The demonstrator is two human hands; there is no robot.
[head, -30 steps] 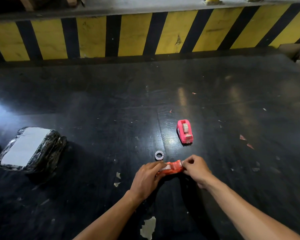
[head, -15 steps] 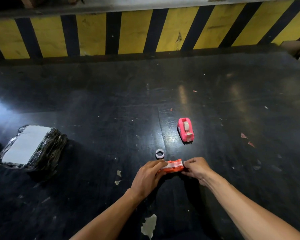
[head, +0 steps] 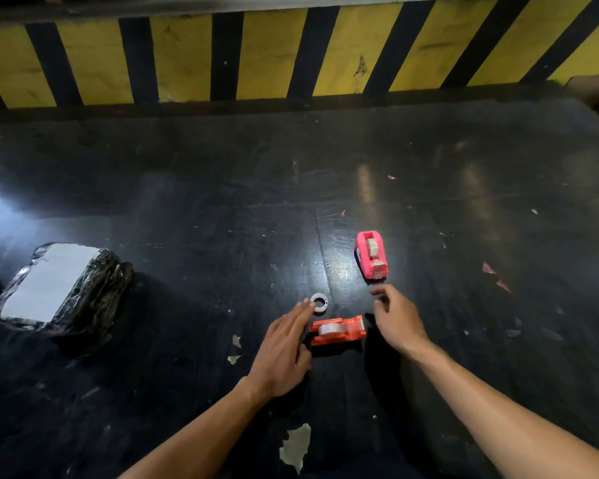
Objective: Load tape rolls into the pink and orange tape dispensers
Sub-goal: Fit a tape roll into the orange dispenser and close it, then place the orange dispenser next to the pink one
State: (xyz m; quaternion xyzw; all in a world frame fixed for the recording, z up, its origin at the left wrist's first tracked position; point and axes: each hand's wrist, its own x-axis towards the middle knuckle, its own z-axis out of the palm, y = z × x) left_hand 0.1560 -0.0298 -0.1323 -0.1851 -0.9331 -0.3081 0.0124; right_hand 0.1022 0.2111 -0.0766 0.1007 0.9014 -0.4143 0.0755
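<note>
So we've got the small orange plastic tape dispenser (head: 338,331) sitting on the scuffed black tabletop (head: 187,219) right between our hands, long axis running left-right, cutter end aimed at our right hand (head: 396,319), with a clear tape roll (head: 326,329) seated in it. Our left hand (head: 284,350) lies flat with fingers spread, touching the dispenser's left end but not gripping it. The right hand is loose and half-curled, holding nothing, just beside the cutter end. Just past the right hand's fingertips is the pink plastic tape dispenser (head: 371,255), long axis running away from us, cutter end toward us, roll loaded. A small white ring-shaped tape core (head: 319,301) touches our left fingertips. We can't read any writing on either.
</note>
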